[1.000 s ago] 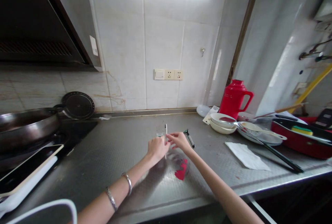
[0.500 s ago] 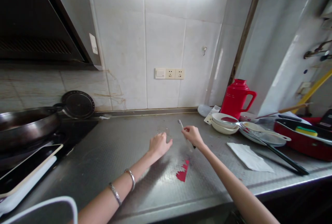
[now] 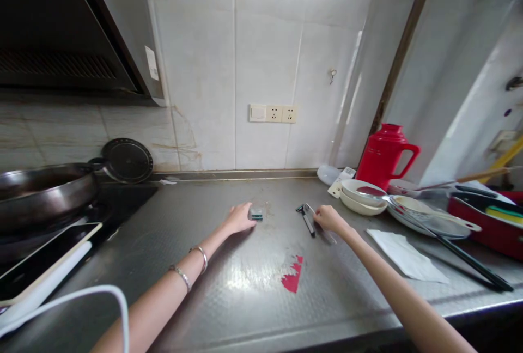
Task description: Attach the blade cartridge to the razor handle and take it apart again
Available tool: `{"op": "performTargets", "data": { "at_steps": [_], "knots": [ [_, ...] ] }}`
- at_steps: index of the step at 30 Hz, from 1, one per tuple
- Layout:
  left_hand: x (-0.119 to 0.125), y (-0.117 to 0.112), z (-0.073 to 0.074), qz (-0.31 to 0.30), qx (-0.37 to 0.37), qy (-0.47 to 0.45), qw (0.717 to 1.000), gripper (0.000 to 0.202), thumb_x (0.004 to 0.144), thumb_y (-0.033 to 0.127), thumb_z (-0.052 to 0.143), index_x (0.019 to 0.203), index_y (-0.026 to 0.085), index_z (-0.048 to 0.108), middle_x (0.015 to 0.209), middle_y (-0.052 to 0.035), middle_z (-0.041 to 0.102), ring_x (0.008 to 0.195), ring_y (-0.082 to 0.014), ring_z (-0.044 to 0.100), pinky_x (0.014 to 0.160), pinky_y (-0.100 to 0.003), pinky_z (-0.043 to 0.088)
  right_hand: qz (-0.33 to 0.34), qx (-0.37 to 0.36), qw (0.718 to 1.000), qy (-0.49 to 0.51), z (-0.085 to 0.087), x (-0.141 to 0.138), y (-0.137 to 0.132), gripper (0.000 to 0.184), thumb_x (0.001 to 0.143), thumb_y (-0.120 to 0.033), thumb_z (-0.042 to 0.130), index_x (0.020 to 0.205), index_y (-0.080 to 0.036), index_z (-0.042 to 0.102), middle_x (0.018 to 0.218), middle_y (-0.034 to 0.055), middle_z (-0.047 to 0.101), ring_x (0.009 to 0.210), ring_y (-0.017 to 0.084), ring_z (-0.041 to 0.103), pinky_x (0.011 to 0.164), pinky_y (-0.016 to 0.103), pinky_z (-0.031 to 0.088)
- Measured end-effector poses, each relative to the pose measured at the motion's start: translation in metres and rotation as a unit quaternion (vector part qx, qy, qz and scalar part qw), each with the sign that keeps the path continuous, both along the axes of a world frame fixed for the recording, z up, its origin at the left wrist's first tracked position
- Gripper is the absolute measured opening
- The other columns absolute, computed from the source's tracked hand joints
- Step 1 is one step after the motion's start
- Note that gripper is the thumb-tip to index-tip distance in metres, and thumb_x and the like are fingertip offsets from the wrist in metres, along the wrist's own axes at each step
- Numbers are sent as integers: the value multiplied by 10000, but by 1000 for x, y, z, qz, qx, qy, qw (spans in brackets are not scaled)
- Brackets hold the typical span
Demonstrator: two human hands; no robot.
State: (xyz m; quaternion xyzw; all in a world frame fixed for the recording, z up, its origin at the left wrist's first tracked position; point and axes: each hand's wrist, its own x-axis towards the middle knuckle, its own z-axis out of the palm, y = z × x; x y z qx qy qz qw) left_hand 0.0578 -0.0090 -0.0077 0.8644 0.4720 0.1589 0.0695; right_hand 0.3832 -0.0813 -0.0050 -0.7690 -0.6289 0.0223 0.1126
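Note:
My left hand (image 3: 239, 217) rests on the steel counter (image 3: 229, 287) with its fingers pressed together on a small clear case with green inside (image 3: 257, 213). My right hand (image 3: 329, 219) is low on the counter to the right, its fingers closed on a thin light razor handle (image 3: 326, 231) that lies slanted under the hand. A black razor (image 3: 306, 218) lies just left of that hand. A red patch (image 3: 292, 279) marks the counter nearer to me, between my forearms.
A red thermos jug (image 3: 387, 154), stacked bowls (image 3: 361, 196), a plate with a strainer (image 3: 425, 214), a paper napkin (image 3: 408, 256), black chopsticks (image 3: 466, 259) and a red tub (image 3: 486, 227) crowd the right. Left: wok (image 3: 41, 195), phone (image 3: 41, 268), white cable (image 3: 85, 296).
The hands held the thin handle upright together, then parted. My right hand carried it right and down beside the black razor. My left hand moved onto the small case.

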Motion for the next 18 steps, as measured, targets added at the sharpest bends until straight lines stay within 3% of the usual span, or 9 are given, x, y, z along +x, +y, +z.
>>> {"op": "performTargets", "data": {
  "at_steps": [6,11,14,16,18],
  "knots": [
    [5,5,-9,-41,-8,-36,999,446,709,268,572,1146,190,521,1158,-73,618,1079,-229,561,948,-343,370,17,-34,999,5,9,-9,-2,229,765,-209,496,684,-117,689,565,112,654,560,188,633,534,219,387],
    [4,5,-12,-36,-12,-71,997,466,692,276,621,1138,184,519,1112,-79,640,1039,-241,583,923,-363,386,13,-3,1000,2,17,-5,-8,348,822,-288,426,683,-120,697,564,119,654,603,195,638,570,230,403],
    [4,2,-10,-42,-8,-107,993,493,680,296,661,1139,194,512,1108,-77,637,1040,-240,578,925,-370,385,34,56,998,0,25,-2,-9,333,822,-333,444,789,-132,707,691,121,686,702,202,639,626,235,412],
    [6,-4,-7,-72,-1,-133,989,497,683,307,671,1139,190,510,1118,-82,625,1040,-233,571,914,-356,395,83,76,993,27,31,-6,-9,305,800,-357,489,905,-159,696,783,96,694,742,194,625,661,240,421],
    [10,-12,-1,-115,8,-148,982,516,683,325,678,1148,180,505,1133,-88,607,1046,-228,559,909,-344,402,154,67,983,71,36,-17,-9,395,747,-362,567,1094,-184,629,884,66,682,731,171,601,680,249,435]
  ]
}}
